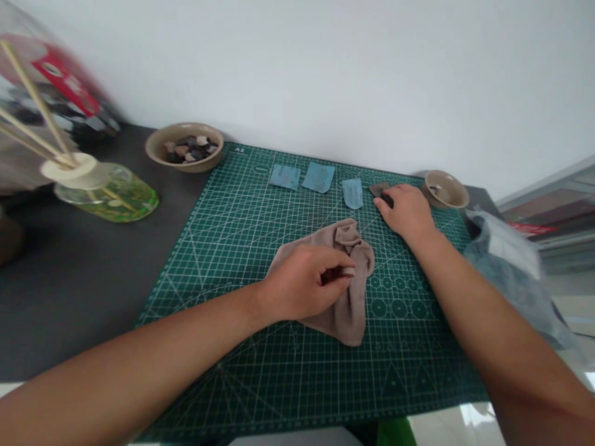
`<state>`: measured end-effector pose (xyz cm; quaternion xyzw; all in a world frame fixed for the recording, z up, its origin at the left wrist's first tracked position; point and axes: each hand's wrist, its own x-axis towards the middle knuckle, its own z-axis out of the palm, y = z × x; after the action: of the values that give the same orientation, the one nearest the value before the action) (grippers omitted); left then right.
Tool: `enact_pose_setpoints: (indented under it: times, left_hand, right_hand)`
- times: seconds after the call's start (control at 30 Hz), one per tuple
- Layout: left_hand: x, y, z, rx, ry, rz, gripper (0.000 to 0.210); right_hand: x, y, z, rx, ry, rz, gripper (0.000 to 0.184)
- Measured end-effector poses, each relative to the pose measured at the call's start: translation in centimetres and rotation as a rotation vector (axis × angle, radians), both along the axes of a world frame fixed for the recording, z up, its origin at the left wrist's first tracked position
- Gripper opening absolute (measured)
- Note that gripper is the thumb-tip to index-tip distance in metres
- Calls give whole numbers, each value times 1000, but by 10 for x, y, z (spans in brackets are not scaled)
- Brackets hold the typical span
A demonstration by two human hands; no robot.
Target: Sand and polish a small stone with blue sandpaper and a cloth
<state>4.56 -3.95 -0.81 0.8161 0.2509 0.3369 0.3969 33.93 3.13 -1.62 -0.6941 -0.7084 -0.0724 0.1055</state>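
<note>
My left hand [304,282] is over a crumpled beige-brown cloth [356,310] in the middle of the mat. Its thumb and fingers pinch a small pale stone [348,271], mostly hidden by the fingertips. Farther back, my right hand [405,209] has its thumb and fingers closed on a small dark grey-brown sheet [379,188] at the mat's far edge. Left of that sheet lie a small blue-grey piece [352,193] with one rounded end and two more blue-grey squares, one in the centre [318,177] and one farther left [285,176], all with faint print.
A green cutting mat [223,248] covers much of the dark table [153,272]. At the back left stands a bowl [158,145] of stones; a smaller bowl [458,192] is at the back right. A reed diffuser [121,192] stands left, a clear plastic bag [506,266] right.
</note>
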Motion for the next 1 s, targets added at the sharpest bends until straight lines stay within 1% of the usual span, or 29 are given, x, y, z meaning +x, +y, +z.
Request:
enact_pose_setpoints:
  times: [0.2, 0.37, 0.47, 0.57, 0.67, 0.7, 0.8, 0.9, 1.0]
  left_hand:
    - [0, 1, 0, 29, 11, 0, 21]
    - [0, 2, 0, 25, 10, -16, 20]
    - [0, 1, -2, 21, 6, -19, 18]
    - [0, 0, -3, 48, 14, -36, 13]
    - [0, 0, -3, 66, 31, -64, 11]
    - [0, 0, -2, 66, 33, -68, 12]
    - [0, 0, 0, 59, 35, -69, 12]
    - [0, 0, 2, 47, 37, -63, 11]
    - [0, -1, 3, 45, 33, -60, 11]
  right_hand:
    - [-12, 4, -6, 72, -36, -157, 50]
    - [-13, 10, -6, 119, -37, -249, 49]
    - [-16, 11, 0, 157, 0, -235, 44]
    - [-25, 14, 9, 201, 126, -178, 39]
    - [-39, 22, 15, 145, 233, -109, 31]
    - [-44, 26, 16, 115, 265, -95, 32]
    - [-54, 40, 14, 56, 324, -117, 39]
    - [-55, 52, 12, 66, 320, -158, 39]
    - [-50, 57, 11, 90, 299, -193, 40]
